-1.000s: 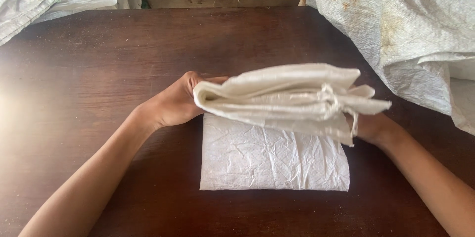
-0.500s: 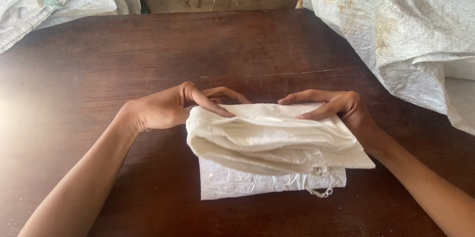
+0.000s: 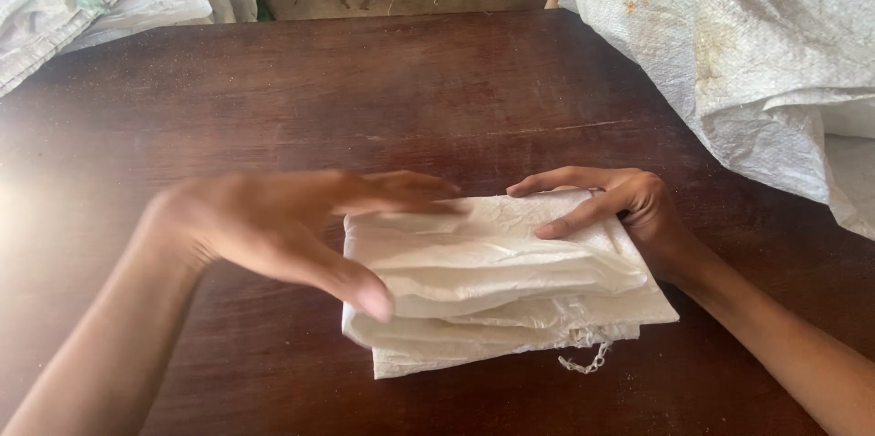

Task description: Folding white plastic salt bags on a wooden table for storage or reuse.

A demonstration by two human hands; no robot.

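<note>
left hand (image 3: 273, 231): blurred, fingers spread flat over folded white woven plastic sack stack (image 3: 497, 286), pressing the layers.
right hand (image 3: 620, 213): fingers spread, pinning stack's far corner on dark wooden table (image 3: 365, 90).

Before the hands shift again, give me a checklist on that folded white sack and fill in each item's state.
1. Right hand on the folded white sack: ok, fingers lie on its far right corner.
2. Left hand contact with the sack: cannot tell, it is motion-blurred over the left edge.
3. Layers aligned: not ok, the near edges are stepped and the lowest layer sticks out in front.
4. Loose thread: not ok, a frayed strand hangs off the near edge onto the wooden table.
5. Sack fully on the table: ok, no edge overhangs.
6. Clear of the big sacks at right: ok, bare wood lies between them.
</note>
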